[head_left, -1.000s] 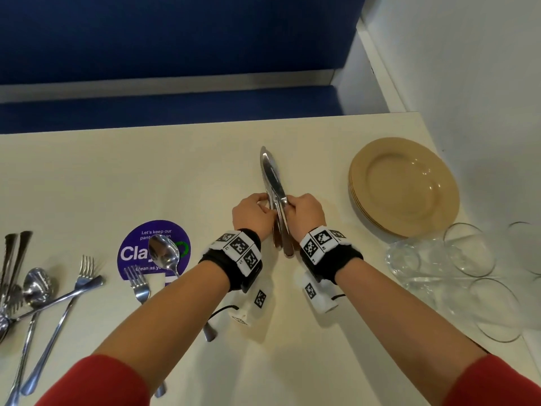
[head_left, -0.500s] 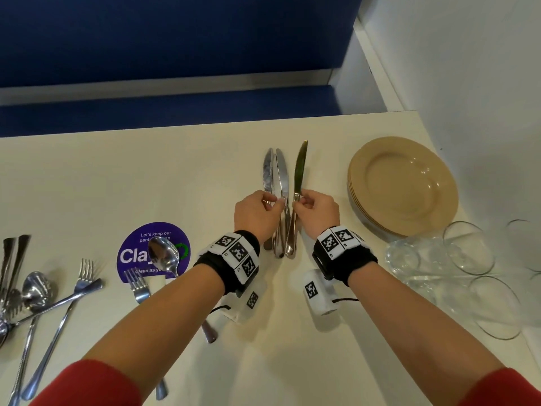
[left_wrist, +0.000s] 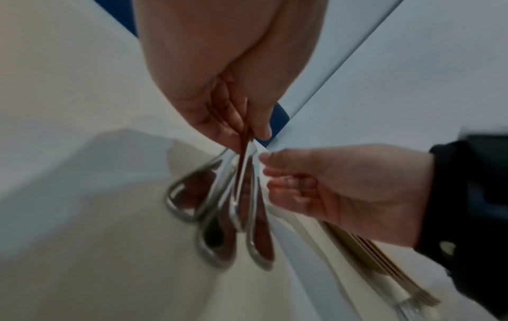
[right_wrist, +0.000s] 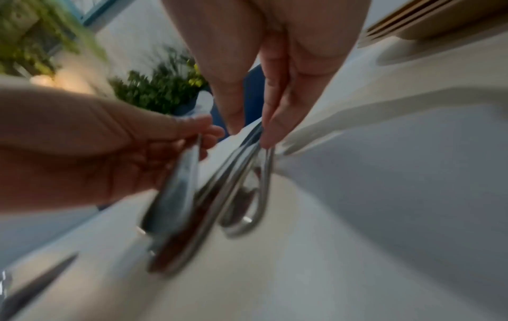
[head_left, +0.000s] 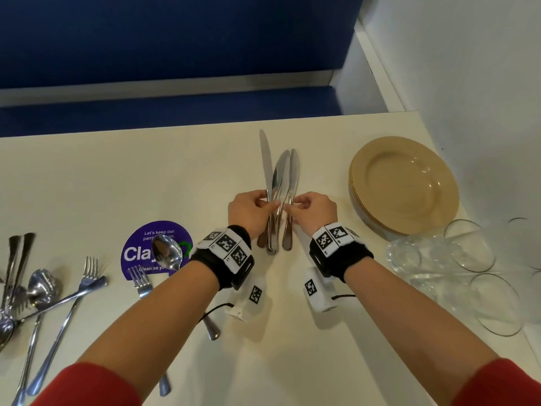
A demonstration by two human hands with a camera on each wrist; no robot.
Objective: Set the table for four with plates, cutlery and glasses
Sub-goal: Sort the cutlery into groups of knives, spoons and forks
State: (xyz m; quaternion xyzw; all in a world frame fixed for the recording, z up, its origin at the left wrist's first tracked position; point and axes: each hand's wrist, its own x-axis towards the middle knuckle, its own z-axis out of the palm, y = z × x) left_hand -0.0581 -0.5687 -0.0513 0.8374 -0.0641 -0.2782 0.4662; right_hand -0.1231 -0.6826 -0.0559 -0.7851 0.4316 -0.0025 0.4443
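Note:
A bunch of steel table knives point(head_left: 279, 177) is held at the middle of the table, blades pointing away from me and handle ends point(head_left: 272, 241) near the tabletop. My left hand point(head_left: 265, 203) pinches the knives on the left of the bunch from that side. My right hand point(head_left: 295, 205) pinches the ones on the right. The left wrist view shows the handles point(left_wrist: 233, 206) hanging below my left fingers point(left_wrist: 219, 130). Thumb and fingers of my right hand point(right_wrist: 264, 130) close on knife handles point(right_wrist: 247, 184) in the right wrist view. A stack of tan plates point(head_left: 404, 186) lies to the right.
Clear glasses point(head_left: 456, 259) lie and stand at the right edge, just in front of the plates. Forks and spoons point(head_left: 44, 291) are scattered at the left. A spoon point(head_left: 167, 253) and a fork point(head_left: 143, 285) lie on a purple round sticker point(head_left: 137, 253). A white wall runs along the table's right side.
The knives were one tight bundle a second ago. My right hand then drew one knife off to the right. Now the blades are fanned, the left one reaching furthest forward.

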